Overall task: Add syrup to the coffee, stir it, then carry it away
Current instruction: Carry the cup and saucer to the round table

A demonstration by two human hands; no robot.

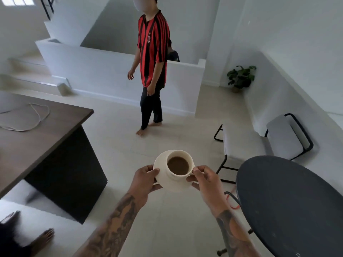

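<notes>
Both hands, left hand (143, 179) and right hand (206, 179), gripped the saucer (159, 164) under the full coffee cup (179, 165), held midair over the floor beside the round table's (289, 201) edge; any tilt or bump risked spilling

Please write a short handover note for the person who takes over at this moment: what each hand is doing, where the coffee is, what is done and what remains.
Left hand: grip on the left rim of the saucer, thumb on top.
Right hand: grip on the right side, at the cup and saucer edge.
The cup sits on the saucer, held in the air over the floor, nearly full of light brown coffee, between the brown table and the round dark table.
No syrup or spoon is in view; whether adding and stirring are done cannot be seen.
Left: carry it on. A person in a striped shirt stands ahead; keep the cup level.
</notes>
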